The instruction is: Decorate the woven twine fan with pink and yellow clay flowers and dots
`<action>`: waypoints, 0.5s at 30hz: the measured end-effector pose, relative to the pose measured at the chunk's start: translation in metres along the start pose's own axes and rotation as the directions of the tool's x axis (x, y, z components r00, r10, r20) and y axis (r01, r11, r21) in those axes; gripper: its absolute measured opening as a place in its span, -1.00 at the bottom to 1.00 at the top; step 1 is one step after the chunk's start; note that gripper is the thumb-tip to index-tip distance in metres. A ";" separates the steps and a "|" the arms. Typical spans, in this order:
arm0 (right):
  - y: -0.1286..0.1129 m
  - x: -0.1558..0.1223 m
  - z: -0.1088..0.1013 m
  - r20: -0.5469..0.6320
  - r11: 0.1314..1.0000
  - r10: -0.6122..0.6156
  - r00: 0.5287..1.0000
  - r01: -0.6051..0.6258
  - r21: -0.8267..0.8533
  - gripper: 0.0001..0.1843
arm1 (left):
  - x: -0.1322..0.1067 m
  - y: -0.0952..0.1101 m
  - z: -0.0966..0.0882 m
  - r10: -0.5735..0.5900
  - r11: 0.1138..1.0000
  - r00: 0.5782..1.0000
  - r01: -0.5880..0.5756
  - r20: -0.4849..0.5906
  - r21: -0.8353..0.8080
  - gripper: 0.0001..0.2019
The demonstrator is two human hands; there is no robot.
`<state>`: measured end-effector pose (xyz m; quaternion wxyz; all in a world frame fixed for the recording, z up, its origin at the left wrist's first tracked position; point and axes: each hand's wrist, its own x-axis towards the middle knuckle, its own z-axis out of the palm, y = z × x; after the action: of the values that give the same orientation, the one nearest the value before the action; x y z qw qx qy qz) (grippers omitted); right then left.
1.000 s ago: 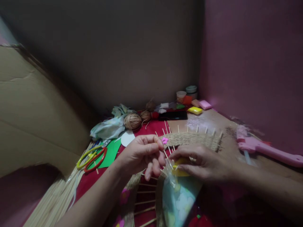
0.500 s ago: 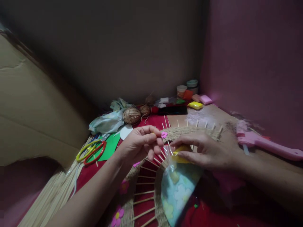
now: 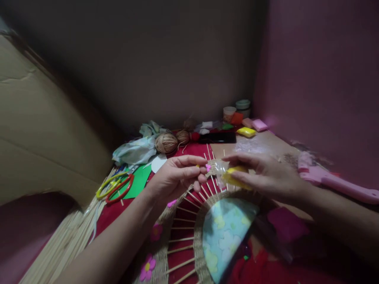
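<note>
Between the thumb and forefinger of my left hand (image 3: 182,172) is a small yellow bit of clay (image 3: 197,166), mostly hidden by the fingertips. My right hand (image 3: 259,173) grips a yellow clay packet (image 3: 238,177) whose clear wrapper sticks out toward the left hand. Below both hands lies a fan-shaped woven piece (image 3: 160,254) of twine and thin sticks, with a pale blue floral cloth (image 3: 226,232) at its centre. Pink flowers sit along its outer band; one pink flower (image 3: 147,267) at the lower left has a yellow centre.
Scissors with red and yellow handles (image 3: 120,188) lie on green sheet (image 3: 137,179) at left. Twine balls (image 3: 166,142), a black phone (image 3: 219,137), more clay packets (image 3: 246,132) and cups (image 3: 229,113) stand behind. A pink glue gun (image 3: 334,181) lies at right; cardboard (image 3: 38,118) rises at left.
My right hand has lifted the yellow packet up and slightly to the right, uncovering more of the floral cloth. The left hand stays nearly in place, still pinching.
</note>
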<state>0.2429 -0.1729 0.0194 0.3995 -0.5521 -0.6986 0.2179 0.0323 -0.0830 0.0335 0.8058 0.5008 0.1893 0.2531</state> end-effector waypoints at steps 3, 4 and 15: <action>0.003 0.004 -0.007 -0.030 0.999 0.033 0.999 -0.034 -0.038 -0.69 | -0.001 -0.001 -0.002 -0.008 0.999 1.000 0.007 0.007 0.045 -0.93; 0.004 0.006 -0.009 -0.008 0.998 0.037 0.999 -0.037 -0.054 -0.70 | -0.002 -0.001 -0.002 -0.007 0.999 1.000 0.007 0.006 0.053 -0.95; 0.021 0.008 -0.041 0.303 0.971 0.001 0.953 0.072 -0.227 -0.59 | 0.000 -0.001 -0.004 -0.065 0.998 0.990 0.063 0.126 0.021 -0.85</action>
<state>0.2879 -0.1650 0.0303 0.2241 -0.5432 -0.7820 0.2078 0.0308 -0.0806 0.0311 0.8197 0.5163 0.1559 0.1931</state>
